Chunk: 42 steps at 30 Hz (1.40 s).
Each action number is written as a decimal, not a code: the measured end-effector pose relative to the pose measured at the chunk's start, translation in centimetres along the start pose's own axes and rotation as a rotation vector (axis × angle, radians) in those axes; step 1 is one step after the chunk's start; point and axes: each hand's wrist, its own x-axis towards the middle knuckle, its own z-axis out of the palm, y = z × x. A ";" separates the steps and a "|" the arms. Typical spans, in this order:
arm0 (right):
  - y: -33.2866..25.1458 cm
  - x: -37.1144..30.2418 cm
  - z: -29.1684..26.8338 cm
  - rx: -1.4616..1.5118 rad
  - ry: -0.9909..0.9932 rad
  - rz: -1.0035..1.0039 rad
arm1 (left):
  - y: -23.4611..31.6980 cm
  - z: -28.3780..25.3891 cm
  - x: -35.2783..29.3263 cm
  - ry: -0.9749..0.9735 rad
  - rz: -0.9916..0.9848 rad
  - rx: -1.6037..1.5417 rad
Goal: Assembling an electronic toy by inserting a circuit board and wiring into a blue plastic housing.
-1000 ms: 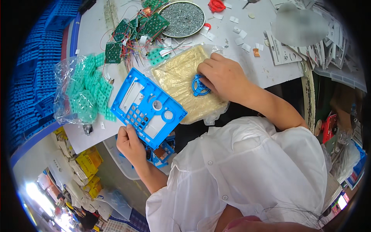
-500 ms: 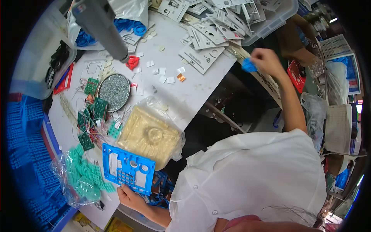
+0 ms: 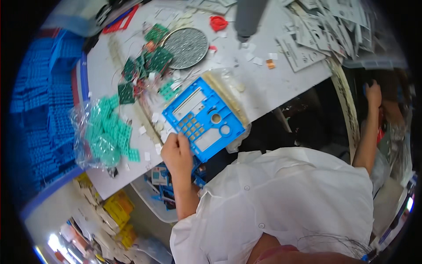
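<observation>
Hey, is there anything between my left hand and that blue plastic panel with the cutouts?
No. The left hand already grips the flat blue plastic panel with cutouts at its near corner, fingers on its edge. The panel lies over a clear bag of yellowish parts on the white table.

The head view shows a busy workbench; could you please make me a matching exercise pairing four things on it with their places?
Things:
1. blue panel
2. round grey dish
3. bag of green parts
4. small red piece

Places:
A. near the far edge of the table, beside the grey dish
B. held at its corner by the left hand
C. behind the blue panel, next to green circuit boards
D. left of the blue panel, near the blue trays

Pairs: 1-B, 2-C, 3-D, 4-A
</observation>
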 end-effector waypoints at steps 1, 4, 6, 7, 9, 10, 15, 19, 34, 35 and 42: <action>-2.6 -0.5 -2.8 0.165 -0.118 -0.066 | -0.2 0.2 -0.2 0.009 -0.001 0.004; -12.3 -3.6 -13.3 0.627 -0.504 -0.316 | -0.7 0.3 -0.2 0.000 -0.026 0.019; -18.6 -6.8 -17.7 0.918 -0.754 -0.387 | -0.5 0.5 -0.2 -0.008 -0.045 0.035; -21.2 -8.5 -18.5 0.981 -0.676 -0.476 | -0.4 0.7 -0.1 -0.018 -0.047 0.042; -26.5 -10.1 -21.8 0.913 -0.758 -0.560 | -0.4 0.8 0.1 -0.014 -0.044 0.053; -28.9 -10.8 -22.4 0.999 -0.704 -0.637 | -0.4 0.9 0.3 -0.014 -0.032 0.045; -42.3 -13.0 -25.7 1.360 -0.693 -1.019 | 0.0 0.5 0.5 0.005 -0.014 0.043; -55.5 -10.4 -27.8 1.390 -0.273 -1.059 | -0.5 -1.9 -0.8 0.140 -0.085 -0.062; -70.4 10.5 -14.9 0.721 -0.004 -0.683 | -5.8 -3.8 -2.3 0.248 -0.183 -0.208; -70.4 9.5 -16.0 0.906 -0.102 -0.652 | -5.8 -4.0 -2.3 0.252 -0.179 -0.194; -59.6 -5.8 -27.7 1.776 -0.872 -0.887 | -6.1 -4.9 -3.5 0.353 -0.183 -0.214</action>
